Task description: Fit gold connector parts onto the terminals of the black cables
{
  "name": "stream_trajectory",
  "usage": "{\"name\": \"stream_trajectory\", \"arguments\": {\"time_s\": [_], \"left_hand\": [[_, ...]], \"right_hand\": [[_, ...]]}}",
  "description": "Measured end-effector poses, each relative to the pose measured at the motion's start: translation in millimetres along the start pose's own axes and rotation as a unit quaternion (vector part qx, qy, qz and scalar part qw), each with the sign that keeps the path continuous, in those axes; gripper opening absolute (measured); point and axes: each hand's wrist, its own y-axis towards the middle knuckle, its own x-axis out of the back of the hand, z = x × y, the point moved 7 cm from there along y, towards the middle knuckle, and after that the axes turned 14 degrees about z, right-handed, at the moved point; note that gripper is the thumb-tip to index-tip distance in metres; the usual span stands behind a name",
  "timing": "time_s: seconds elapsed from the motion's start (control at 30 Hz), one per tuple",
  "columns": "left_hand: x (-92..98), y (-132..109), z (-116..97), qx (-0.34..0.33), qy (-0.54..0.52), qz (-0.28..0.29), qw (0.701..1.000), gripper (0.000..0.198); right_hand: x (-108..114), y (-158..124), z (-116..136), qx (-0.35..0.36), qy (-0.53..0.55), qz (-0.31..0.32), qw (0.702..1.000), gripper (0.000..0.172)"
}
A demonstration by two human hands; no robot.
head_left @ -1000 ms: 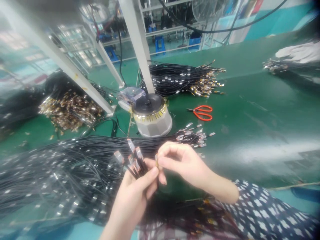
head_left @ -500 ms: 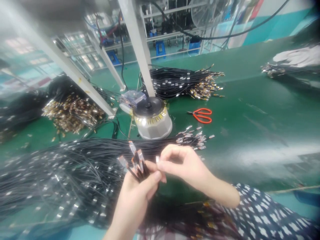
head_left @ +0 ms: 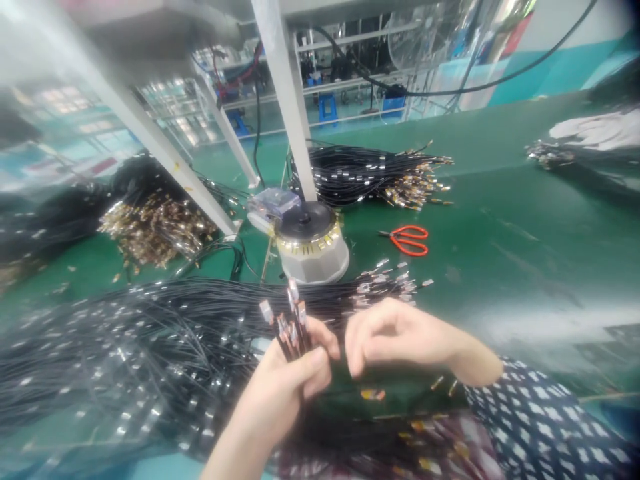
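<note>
My left hand (head_left: 295, 373) is wrapped round a small bunch of black cables, whose flat metal connectors (head_left: 285, 320) with pinkish-orange ends point up above the fist. To its right and a little apart, my right hand (head_left: 395, 337) is curled with its fingertips pointing down; whatever is between them is hidden. Just below it shows a yellow-tipped cable end (head_left: 373, 395). Behind both hands, a long bundle of black cables (head_left: 200, 300) stretches across the table, its silvery connectors (head_left: 385, 283) fanned out at the right end.
A white round-topped device (head_left: 313, 257) with a black disc stands behind the cables, beside red-handled scissors (head_left: 410, 240). More cable bundles lie at the back (head_left: 350, 173) and left (head_left: 155, 230). White posts (head_left: 287, 100) rise from the green table (head_left: 500, 253). Cables with yellow tips (head_left: 425, 440) lie near my lap.
My right hand has moved away from the left hand, to the right, and its fingers now point down. The small pale piece at its fingertips no longer shows. The left hand keeps its bunch.
</note>
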Motion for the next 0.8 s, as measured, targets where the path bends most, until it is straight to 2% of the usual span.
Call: {"name": "stream_trajectory", "arguments": {"time_s": [0.1, 0.17, 0.27, 0.43, 0.53, 0.67, 0.73, 0.8], "left_hand": [[-0.5, 4.2, 3.6, -0.012, 0.013, 0.001, 1.0, 0.016], [-0.5, 5.5, 6.7, -0.011, 0.019, -0.003, 1.0, 0.017], [-2.3, 3.9, 8.1, -0.008, 0.03, -0.019, 0.999, 0.019], [-5.0, -4.6, -2.2, -0.034, 0.079, -0.084, 0.993, 0.019], [0.7, -9.2, -7.1, -0.046, 0.14, -0.124, 0.981, 0.015], [10.4, -11.0, -4.6, -0.037, 0.186, -0.141, 0.972, 0.013], [14.5, -13.1, -5.3, -0.045, 0.173, -0.162, 0.971, 0.013], [16.0, -15.6, -7.7, -0.057, 0.158, -0.182, 0.969, 0.012]], "right_hand": [[18.3, 0.3, -3.8, -0.064, -0.038, -0.187, 0.98, 0.013], [16.1, 8.1, -6.4, -0.063, -0.016, -0.23, 0.971, 0.017], [7.5, 18.5, -10.5, -0.051, 0.019, -0.231, 0.972, 0.017], [5.2, 9.9, -18.3, -0.015, 0.106, -0.265, 0.958, 0.031], [4.8, 5.2, -20.1, -0.021, 0.103, -0.281, 0.954, 0.033], [1.5, 0.7, -16.7, -0.076, 0.042, -0.281, 0.956, 0.03], [-6.3, -3.7, -17.5, -0.126, 0.02, -0.243, 0.962, 0.026], [-21.2, -9.2, -21.5, -0.173, -0.004, -0.165, 0.971, 0.025]]}}
